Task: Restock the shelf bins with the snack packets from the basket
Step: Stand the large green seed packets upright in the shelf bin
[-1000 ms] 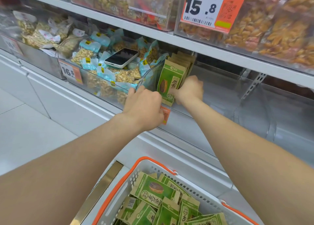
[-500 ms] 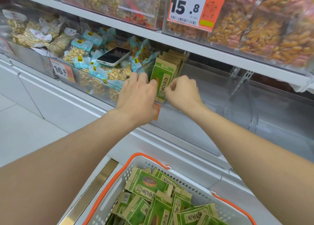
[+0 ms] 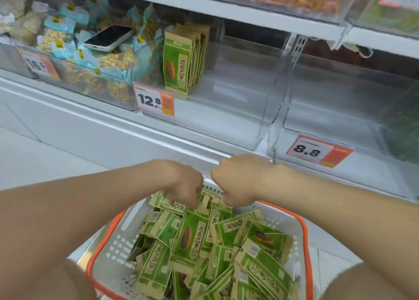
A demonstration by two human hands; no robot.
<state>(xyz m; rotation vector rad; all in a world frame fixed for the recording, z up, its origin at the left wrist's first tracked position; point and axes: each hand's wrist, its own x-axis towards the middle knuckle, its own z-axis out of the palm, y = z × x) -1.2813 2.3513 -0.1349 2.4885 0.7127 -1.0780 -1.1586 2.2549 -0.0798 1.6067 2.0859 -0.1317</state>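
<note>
A white basket with an orange rim (image 3: 304, 231) sits below me, filled with several green snack packets (image 3: 188, 238). My left hand (image 3: 186, 184) reaches into its far end, fingers curled down onto a green packet (image 3: 169, 203). Close beside it, my right hand (image 3: 235, 181) hangs over the same end with curled fingers; its fingertips are hidden. Above, a clear shelf bin (image 3: 226, 120) holds an upright row of the same green packets (image 3: 179, 66) at its left side.
A phone (image 3: 108, 37) lies on blue-topped nut packets in the bin to the left (image 3: 90, 82). Price tags read 12.8 (image 3: 154, 100) and 8.8 (image 3: 317, 151). The bin above the 8.8 tag (image 3: 340, 109) shows no packets. An upper shelf (image 3: 249, 11) overhangs the bins.
Both hands have left the row of packets in the bin and dropped down to the far end of the basket. The view has tilted downward.
</note>
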